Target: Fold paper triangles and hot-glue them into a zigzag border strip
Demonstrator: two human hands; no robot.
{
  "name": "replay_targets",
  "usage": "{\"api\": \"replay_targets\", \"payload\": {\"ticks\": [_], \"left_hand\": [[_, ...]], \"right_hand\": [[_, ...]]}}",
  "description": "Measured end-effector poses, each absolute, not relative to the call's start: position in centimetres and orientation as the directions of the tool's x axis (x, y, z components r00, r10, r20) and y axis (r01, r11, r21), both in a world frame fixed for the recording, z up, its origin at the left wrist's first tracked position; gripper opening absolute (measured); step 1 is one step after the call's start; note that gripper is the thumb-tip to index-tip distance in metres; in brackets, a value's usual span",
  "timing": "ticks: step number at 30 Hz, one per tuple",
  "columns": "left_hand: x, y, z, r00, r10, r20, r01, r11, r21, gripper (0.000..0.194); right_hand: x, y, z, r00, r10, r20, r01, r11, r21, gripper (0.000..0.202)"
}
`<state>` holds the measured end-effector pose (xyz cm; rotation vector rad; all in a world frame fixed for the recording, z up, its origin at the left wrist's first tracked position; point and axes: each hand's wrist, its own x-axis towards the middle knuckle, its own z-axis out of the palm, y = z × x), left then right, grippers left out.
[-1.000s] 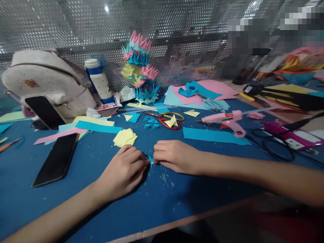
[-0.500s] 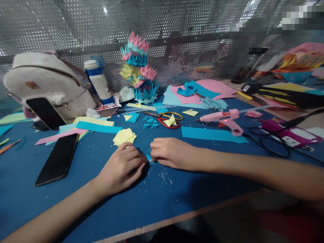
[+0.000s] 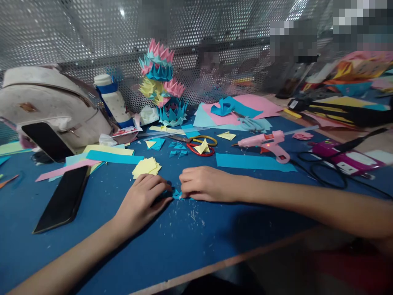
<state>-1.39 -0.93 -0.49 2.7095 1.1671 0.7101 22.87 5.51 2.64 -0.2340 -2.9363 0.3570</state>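
Observation:
A small folded blue paper piece (image 3: 177, 194) lies on the blue table between my two hands. My left hand (image 3: 144, 197) has its thumb and fingers closed at the paper's left side. From the right, my right hand (image 3: 205, 184) pinches the other side with curled fingers, which hide part of the paper. Just behind my left hand sits a stack of yellow paper pieces (image 3: 146, 167). Small folded blue pieces (image 3: 178, 152) lie farther back, beside red- and yellow-handled scissors (image 3: 201, 148) with a yellow folded piece (image 3: 202, 146) on them.
A pink glue gun (image 3: 264, 142) and a blue strip (image 3: 253, 162) lie to the right. On the left are a phone (image 3: 63, 196), paper strips (image 3: 115, 157) and a white backpack (image 3: 46, 102). A folded-paper tower (image 3: 161, 61) and a bottle (image 3: 113, 100) stand behind.
The view has shifted slightly, so the table items appear farther left. My left fingers have drawn back a little from my right hand, and more of the blue piece shows between them.

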Motion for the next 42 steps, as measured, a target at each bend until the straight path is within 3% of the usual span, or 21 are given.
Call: {"api": "replay_targets", "payload": {"ticks": [5, 9, 14, 20, 23, 32, 42], "left_hand": [[-1.26, -0.78, -0.13, 0.526, 0.792, 0.31, 0.689, -0.611, 0.39, 0.015], [-1.37, -0.48, -0.19, 0.468, 0.835, 0.291, 0.669, -0.55, 0.5, 0.008], [-1.44, -0.63, -0.13, 0.48, 0.832, 0.278, 0.674, -0.553, 0.49, 0.006], [-1.49, -1.08, -0.2, 0.505, 0.788, 0.353, 0.633, -0.616, 0.47, 0.021], [-1.61, -1.11, -0.17, 0.534, 0.745, 0.4, 0.622, -0.667, 0.411, 0.019], [-1.93, -1.11, -0.08, 0.628, 0.556, 0.545, 0.645, -0.763, 0.035, 0.016], [-1.65, -1.29, 0.17, 0.636, 0.55, 0.541, 0.65, -0.76, 0.008, 0.013]], "right_hand": [[22.96, 5.48, 2.28, -0.966, 0.207, 0.158, 0.158, 0.948, -0.278, 0.006], [23.03, 5.57, 2.27, -0.927, 0.244, 0.284, 0.111, 0.904, -0.414, 0.01], [22.79, 5.66, 2.81, -0.764, 0.477, 0.435, 0.123, 0.77, -0.626, 0.008], [22.53, 5.86, 2.2, -0.683, 0.588, 0.434, 0.142, 0.689, -0.711, 0.008], [22.48, 5.86, 2.03, -0.679, 0.597, 0.427, 0.147, 0.68, -0.718, 0.008], [22.54, 5.77, 2.08, -0.73, 0.535, 0.425, 0.117, 0.711, -0.694, 0.007], [22.6, 5.52, 2.12, -0.807, 0.433, 0.403, 0.09, 0.763, -0.64, 0.009]]}}
